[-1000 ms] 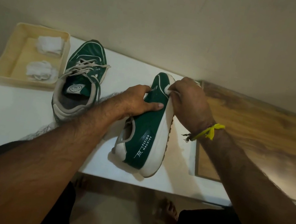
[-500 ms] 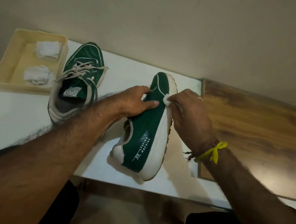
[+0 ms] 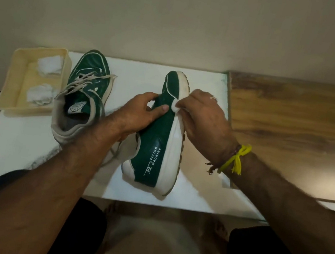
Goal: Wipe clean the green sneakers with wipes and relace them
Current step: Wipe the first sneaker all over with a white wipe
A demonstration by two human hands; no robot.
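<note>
Left hand (image 3: 140,111) grips the tilted sneaker (image 3: 161,134) mid-table while right hand (image 3: 203,115) pinches a wipe (image 3: 174,106); best rub firmly along the sole.

A white table (image 3: 16,147) carries 2 green sneakers (image 3: 83,96) (image 3: 159,147) and, at 10 o'clock, a cream tray (image 3: 13,84).

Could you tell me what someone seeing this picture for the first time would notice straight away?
First, the green sneaker tipped on its side at the middle of the white table, steadied by the left hand while the right hand presses a small white wipe to its pale sole edge. Next, the second sneaker standing upright to the left, laces loose, beside a cream tray holding two crumpled wipes. The yellow thread tied at the right wrist also stands out.
</note>
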